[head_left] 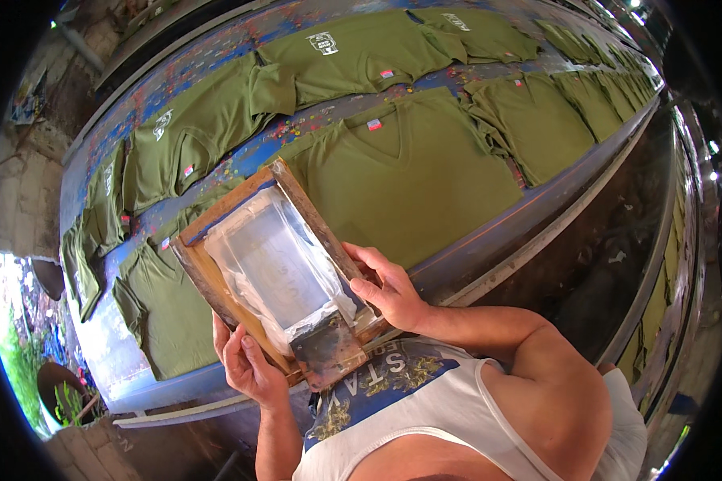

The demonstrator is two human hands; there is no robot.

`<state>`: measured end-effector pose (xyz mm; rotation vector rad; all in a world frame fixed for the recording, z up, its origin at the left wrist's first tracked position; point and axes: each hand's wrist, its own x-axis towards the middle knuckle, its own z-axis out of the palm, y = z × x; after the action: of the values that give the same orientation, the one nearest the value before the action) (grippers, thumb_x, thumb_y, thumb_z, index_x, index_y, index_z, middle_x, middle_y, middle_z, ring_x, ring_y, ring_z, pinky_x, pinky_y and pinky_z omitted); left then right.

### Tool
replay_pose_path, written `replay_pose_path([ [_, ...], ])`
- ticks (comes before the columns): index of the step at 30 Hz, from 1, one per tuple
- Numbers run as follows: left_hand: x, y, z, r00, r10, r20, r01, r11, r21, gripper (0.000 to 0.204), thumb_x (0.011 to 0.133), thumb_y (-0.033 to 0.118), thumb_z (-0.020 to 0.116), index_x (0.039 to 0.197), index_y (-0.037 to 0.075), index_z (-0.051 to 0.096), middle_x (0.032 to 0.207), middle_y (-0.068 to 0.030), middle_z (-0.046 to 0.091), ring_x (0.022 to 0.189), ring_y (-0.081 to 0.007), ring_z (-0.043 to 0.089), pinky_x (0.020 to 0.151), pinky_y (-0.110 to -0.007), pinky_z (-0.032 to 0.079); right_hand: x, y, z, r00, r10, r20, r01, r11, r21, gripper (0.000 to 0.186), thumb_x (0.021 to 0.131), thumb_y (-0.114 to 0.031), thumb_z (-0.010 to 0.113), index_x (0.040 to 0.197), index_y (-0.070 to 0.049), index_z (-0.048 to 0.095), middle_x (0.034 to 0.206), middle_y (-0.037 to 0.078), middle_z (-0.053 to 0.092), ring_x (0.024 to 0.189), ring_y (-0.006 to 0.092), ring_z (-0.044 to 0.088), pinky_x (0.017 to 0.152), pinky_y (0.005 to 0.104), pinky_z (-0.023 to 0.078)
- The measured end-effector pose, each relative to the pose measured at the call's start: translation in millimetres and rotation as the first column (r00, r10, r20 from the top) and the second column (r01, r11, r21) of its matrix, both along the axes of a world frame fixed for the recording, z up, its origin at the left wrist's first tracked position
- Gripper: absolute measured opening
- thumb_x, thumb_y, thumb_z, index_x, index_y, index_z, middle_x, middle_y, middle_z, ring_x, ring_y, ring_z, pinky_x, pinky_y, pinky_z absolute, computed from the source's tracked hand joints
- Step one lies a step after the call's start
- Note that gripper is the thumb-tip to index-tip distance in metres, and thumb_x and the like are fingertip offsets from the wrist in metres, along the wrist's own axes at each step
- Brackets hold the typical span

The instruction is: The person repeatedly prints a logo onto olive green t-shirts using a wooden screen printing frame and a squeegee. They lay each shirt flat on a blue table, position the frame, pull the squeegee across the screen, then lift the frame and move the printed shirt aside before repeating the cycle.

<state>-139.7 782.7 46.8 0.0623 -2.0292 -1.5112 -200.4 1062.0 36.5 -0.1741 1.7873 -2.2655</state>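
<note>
Left hand (253,365) and right hand (389,293) are both closed around a wooden screen frame (196,264), one on each long rail towards its near end, thumbs on top. White residue lines the mesh (277,256) inside, and a dark, stained flat piece (327,350) lies across the near end, by the chest. The frame is over the near edge of the tabletop (473,240); whether it touches is hidden. Its long axis runs roughly across that edge, the far end pointing inward and leftward, the near end at the person's shirt (409,401).

Just beyond, to the right, a large green shirt (417,172) lies flat, with no print visible. Along the far edge, several shirts carry white prints (323,43). Judging by this, the far row looks printed, while the near-row shirts in clear view seem left to do.
</note>
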Motion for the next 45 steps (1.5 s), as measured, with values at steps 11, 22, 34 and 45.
replay_pose_path([
  [11,-6.3,-0.7,-5.2,0.999,-0.021,0.048,0.018,0.998,0.055,0.021,0.118,0.007,0.060,0.124,-0.006,0.075,0.174,-0.0288,0.051,0.161,-0.0372,0.051,0.130,-0.048,0.042,9.0,3.1,6.6,0.996,-0.081,-0.046,0.083,0.995,0.054,0.071,0.117,-0.022,0.071,0.176,0.002,0.039,0.165,0.012,0.056,0.150,0.0181,0.054,0.125,0.0366,0.043],
  [22,-26.3,74.2,14.8,0.994,-0.107,-0.005,0.107,0.990,0.089,0.015,0.115,-0.005,0.059,0.126,-0.005,0.069,0.177,-0.0324,0.044,0.163,-0.0414,0.048,0.128,-0.050,0.046,0.2,77.5,25.9,0.987,-0.150,-0.049,0.150,0.989,0.004,0.068,0.116,-0.019,0.070,0.174,0.002,0.043,0.155,0.009,0.063,0.129,0.0124,0.062,0.112,0.0317,0.050],
  [34,-95.9,362.1,13.6,0.972,-0.234,-0.015,0.233,0.970,-0.065,0.058,0.086,-0.021,0.065,0.140,-0.001,0.069,0.176,-0.0308,0.044,0.164,-0.0473,0.045,0.133,-0.052,0.038,-13.1,358.4,32.6,0.864,-0.503,-0.038,0.504,0.861,0.063,0.045,0.114,-0.013,0.069,0.156,0.004,0.066,0.136,0.006,0.076,0.118,0.0103,0.069,0.104,0.0300,0.055],
  [45,-133.6,632.5,-6.0,0.820,-0.572,0.030,0.571,0.821,0.016,0.054,0.085,-0.019,0.065,0.128,0.008,0.080,0.173,-0.0302,0.043,0.162,-0.0493,0.042,0.132,-0.050,0.038,43.2,596.8,27.6,0.611,-0.774,-0.166,0.789,0.581,0.197,0.040,0.117,-0.021,0.062,0.140,0.009,0.076,0.131,0.010,0.079,0.117,0.0171,0.071,0.108,0.0347,0.054],
])
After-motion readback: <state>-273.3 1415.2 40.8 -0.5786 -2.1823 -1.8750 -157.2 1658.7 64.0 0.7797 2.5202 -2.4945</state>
